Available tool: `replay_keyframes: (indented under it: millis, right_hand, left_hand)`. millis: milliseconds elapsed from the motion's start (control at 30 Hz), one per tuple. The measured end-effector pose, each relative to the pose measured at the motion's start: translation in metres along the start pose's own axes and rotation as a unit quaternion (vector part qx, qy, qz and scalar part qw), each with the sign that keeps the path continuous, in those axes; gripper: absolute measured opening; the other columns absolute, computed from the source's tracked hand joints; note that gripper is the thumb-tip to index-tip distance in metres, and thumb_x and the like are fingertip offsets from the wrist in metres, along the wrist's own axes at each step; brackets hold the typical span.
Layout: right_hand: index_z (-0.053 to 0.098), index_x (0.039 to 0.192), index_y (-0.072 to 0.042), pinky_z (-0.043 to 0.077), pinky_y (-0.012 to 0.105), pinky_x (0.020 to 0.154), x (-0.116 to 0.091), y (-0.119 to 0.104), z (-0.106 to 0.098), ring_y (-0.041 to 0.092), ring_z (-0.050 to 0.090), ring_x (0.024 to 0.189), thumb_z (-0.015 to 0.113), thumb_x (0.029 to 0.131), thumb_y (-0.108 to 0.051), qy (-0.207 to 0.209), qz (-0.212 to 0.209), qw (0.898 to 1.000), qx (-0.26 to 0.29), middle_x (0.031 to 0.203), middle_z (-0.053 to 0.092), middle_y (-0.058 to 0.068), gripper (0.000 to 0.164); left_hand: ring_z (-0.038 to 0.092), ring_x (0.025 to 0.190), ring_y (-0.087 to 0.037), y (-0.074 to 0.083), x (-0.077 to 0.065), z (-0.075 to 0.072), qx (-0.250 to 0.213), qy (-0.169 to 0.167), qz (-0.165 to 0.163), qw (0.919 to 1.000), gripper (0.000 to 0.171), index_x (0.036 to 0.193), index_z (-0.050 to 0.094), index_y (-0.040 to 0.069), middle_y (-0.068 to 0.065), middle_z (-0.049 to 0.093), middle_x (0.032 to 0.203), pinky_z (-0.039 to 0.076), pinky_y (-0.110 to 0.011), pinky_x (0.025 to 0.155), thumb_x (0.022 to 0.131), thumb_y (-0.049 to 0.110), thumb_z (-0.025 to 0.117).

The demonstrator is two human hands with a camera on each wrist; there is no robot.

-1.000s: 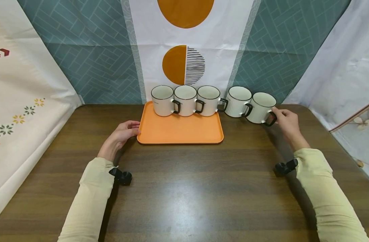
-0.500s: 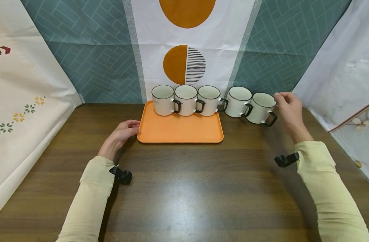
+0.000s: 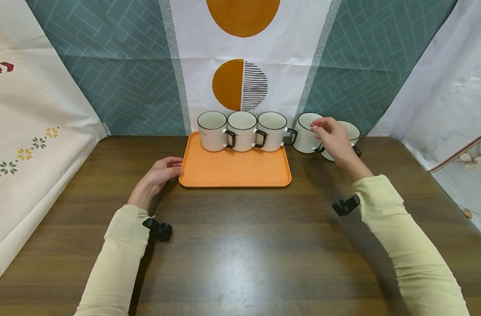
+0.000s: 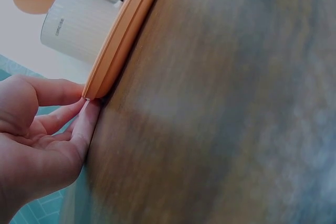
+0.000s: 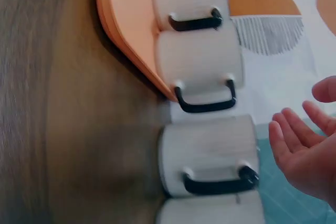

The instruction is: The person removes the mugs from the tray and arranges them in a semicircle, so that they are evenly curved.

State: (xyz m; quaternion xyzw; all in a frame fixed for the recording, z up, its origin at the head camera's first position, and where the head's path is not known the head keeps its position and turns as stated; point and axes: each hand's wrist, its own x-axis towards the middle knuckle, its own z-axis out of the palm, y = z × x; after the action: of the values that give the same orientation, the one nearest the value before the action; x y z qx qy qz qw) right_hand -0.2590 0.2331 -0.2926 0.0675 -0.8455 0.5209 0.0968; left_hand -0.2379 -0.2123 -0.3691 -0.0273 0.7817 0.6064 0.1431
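On the orange tray point(image 3: 236, 171), three white mugs with black rims and black handles stand in a row along the back edge; the leftmost mug point(image 3: 212, 138) is nearest the left hand. The left hand point(image 3: 157, 174) pinches the tray's left edge, thumb and fingers meeting at its rim in the left wrist view. Right of the tray, on the table, stand a matching white mug point(image 3: 304, 139) and a last mug point(image 3: 350, 131), partly hidden. In front of and above these two hovers the right hand point(image 3: 334, 140), fingers loosely bent, holding nothing in the right wrist view point(image 5: 310, 150).
A dark wooden table point(image 3: 240, 245) carries everything. Behind the mugs hangs a cloth point(image 3: 279, 79) with ochre circles on white and teal panels. Light cloths also hang at both sides. Black cameras point(image 3: 158, 229) are strapped to the wrists.
The right hand has let go of the rightmost mug, lifted, and moved left over the mug beside it. The left hand stays on the tray, and the mugs stand as before.
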Motion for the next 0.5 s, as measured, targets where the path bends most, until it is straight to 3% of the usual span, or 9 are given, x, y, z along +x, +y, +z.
replay_keyframes:
  millis: [167,300,500]
  right_hand:
    - [0.046,0.135,0.007,0.039,0.043,0.104,0.006,0.005,0.017,0.036,0.048,0.122,0.042,0.102,-0.01,-0.047,0.031,0.998,-0.005,0.135,0.05,0.024,0.037]
    - [0.042,0.14,0.007,0.034,0.045,0.107,0.011,0.009,0.026,0.036,0.043,0.129,0.039,0.101,-0.006,-0.067,0.033,0.997,-0.008,0.141,0.045,0.023,0.041]
    - [0.038,0.144,0.007,0.03,0.045,0.11,0.015,0.012,0.038,0.033,0.036,0.135,0.044,0.101,-0.01,-0.076,0.047,0.996,-0.031,0.146,0.04,0.023,0.046]
  left_hand:
    - [0.044,0.116,-0.028,-0.001,0.0,0.001,0.0,-0.001,0.001,1.0,0.053,0.143,0.029,-0.013,-0.027,0.036,0.139,0.045,-0.022,0.093,0.094,-0.004,0.05]
    - [0.044,0.116,-0.028,-0.002,0.0,0.0,0.0,0.0,0.004,1.0,0.053,0.142,0.029,-0.013,-0.027,0.036,0.138,0.046,-0.019,0.09,0.094,-0.004,0.05]
    - [0.044,0.116,-0.029,-0.003,0.002,-0.001,-0.008,-0.001,0.008,0.9999,0.054,0.142,0.029,-0.014,-0.028,0.036,0.138,0.046,-0.016,0.084,0.093,-0.006,0.051]
